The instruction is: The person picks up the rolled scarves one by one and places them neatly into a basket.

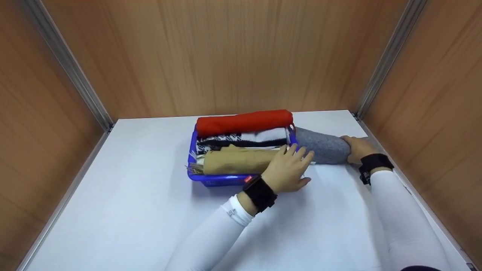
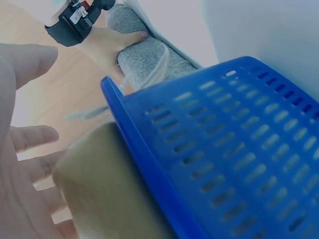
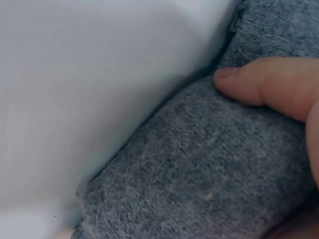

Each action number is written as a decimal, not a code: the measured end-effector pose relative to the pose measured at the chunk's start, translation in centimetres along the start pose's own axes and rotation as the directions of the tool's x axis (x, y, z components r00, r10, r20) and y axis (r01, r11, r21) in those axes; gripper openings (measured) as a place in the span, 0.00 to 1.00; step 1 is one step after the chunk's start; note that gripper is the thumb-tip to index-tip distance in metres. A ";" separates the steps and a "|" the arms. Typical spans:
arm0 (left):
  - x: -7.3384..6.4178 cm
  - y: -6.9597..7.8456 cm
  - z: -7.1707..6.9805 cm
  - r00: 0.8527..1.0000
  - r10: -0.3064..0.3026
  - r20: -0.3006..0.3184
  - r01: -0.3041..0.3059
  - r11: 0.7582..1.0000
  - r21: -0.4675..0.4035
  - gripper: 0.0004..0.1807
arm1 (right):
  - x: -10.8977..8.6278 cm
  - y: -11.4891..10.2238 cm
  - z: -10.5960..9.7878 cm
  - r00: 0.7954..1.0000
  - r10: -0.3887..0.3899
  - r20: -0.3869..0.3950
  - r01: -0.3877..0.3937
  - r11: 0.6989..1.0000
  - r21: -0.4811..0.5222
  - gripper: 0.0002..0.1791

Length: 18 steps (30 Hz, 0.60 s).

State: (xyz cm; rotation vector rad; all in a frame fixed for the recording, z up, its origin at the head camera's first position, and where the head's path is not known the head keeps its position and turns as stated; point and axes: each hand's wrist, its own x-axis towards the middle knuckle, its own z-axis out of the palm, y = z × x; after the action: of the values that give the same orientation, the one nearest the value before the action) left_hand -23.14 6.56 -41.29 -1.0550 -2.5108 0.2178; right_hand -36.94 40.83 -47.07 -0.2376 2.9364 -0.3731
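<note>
A blue plastic basket [image 1: 226,181] with slotted walls stands on the white table. Inside lie a tan rolled cloth [image 1: 237,162] at the front, a black-and-white patterned rolled cloth [image 1: 260,136] in the middle and a red rolled cloth [image 1: 244,122] at the back. My left hand [image 1: 288,167] is at the basket's front right corner, fingers spread, beside the tan roll's end. To the right of the basket, my right hand [image 1: 357,148] grips a grey rolled cloth [image 1: 322,146]. Its thumb [image 3: 264,84] lies across the grey fabric in the right wrist view; the other fingers are mostly hidden.
A wood-grain panel [image 1: 233,56] rises behind the table, with side panels [image 1: 444,113] at left and right. The right forearm lies close to the right panel. White thin strands [image 2: 154,69] hang between the basket and the grey roll in the left wrist view.
</note>
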 end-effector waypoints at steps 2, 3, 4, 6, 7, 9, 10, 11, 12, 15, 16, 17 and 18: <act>0.2 0.3 0.0 1.000 0.007 -0.016 -0.007 1.000 0.005 0.40 | -0.1 0.1 0.0 1.000 -0.022 -0.011 0.022 1.000 -0.012 0.47; 0.3 0.4 0.0 1.000 0.009 -0.022 -0.008 1.000 0.006 0.40 | -0.2 0.1 0.0 0.999 -0.033 -0.018 0.033 0.999 -0.019 0.47; 0.4 0.5 0.1 1.000 0.010 -0.026 -0.010 1.000 0.010 0.40 | -0.2 0.1 0.1 0.999 -0.043 -0.024 0.042 0.999 -0.022 0.47; 0.6 0.7 0.2 1.000 0.012 -0.027 -0.011 1.000 0.009 0.40 | -0.4 0.2 0.1 0.998 -0.057 -0.033 0.056 0.998 -0.030 0.47; 0.7 0.7 0.2 1.000 0.013 -0.025 -0.013 1.000 0.009 0.40 | -0.4 0.2 0.1 0.998 -0.056 -0.035 0.055 0.998 -0.027 0.48; 1.0 0.8 0.3 1.000 0.020 -0.013 -0.020 1.000 0.012 0.40 | -0.6 0.2 0.2 0.997 -0.058 -0.041 0.057 0.998 -0.023 0.48; 1.1 0.9 0.4 1.000 0.024 -0.007 -0.024 1.000 0.012 0.40 | -0.7 0.2 0.2 0.997 -0.061 -0.043 0.060 0.998 -0.020 0.48; 1.2 0.9 0.4 1.000 0.028 -0.004 -0.028 1.000 0.007 0.40 | -0.7 0.3 0.3 0.997 -0.065 -0.046 0.064 0.998 -0.021 0.48; 1.3 1.0 0.5 1.000 0.032 -0.002 -0.032 0.999 0.003 0.40 | -0.8 0.3 0.3 0.997 -0.069 -0.047 0.068 0.997 -0.021 0.48; 1.4 1.3 0.7 0.999 0.039 -0.009 -0.039 0.999 -0.002 0.40 | -1.2 0.2 0.4 0.996 -0.080 -0.044 0.079 0.997 -0.015 0.48; 1.4 1.4 0.7 0.999 0.041 -0.010 -0.041 0.999 -0.005 0.39 | -1.3 0.2 0.4 0.996 -0.084 -0.044 0.083 0.996 -0.009 0.48; 1.4 1.5 0.8 0.999 0.043 -0.011 -0.043 0.999 -0.006 0.39 | -1.5 0.3 0.4 0.995 -0.088 -0.045 0.087 0.996 -0.007 0.47; 1.4 1.7 0.8 0.999 0.046 -0.011 -0.046 0.999 -0.002 0.39 | -1.6 0.3 0.4 0.995 -0.089 -0.044 0.089 0.996 -0.002 0.47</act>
State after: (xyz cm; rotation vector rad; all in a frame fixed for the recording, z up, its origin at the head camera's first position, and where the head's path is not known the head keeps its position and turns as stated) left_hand -23.27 8.81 -42.09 -1.1133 -2.4794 0.2218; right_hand -35.32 41.27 -47.31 -0.3659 2.9763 -0.3959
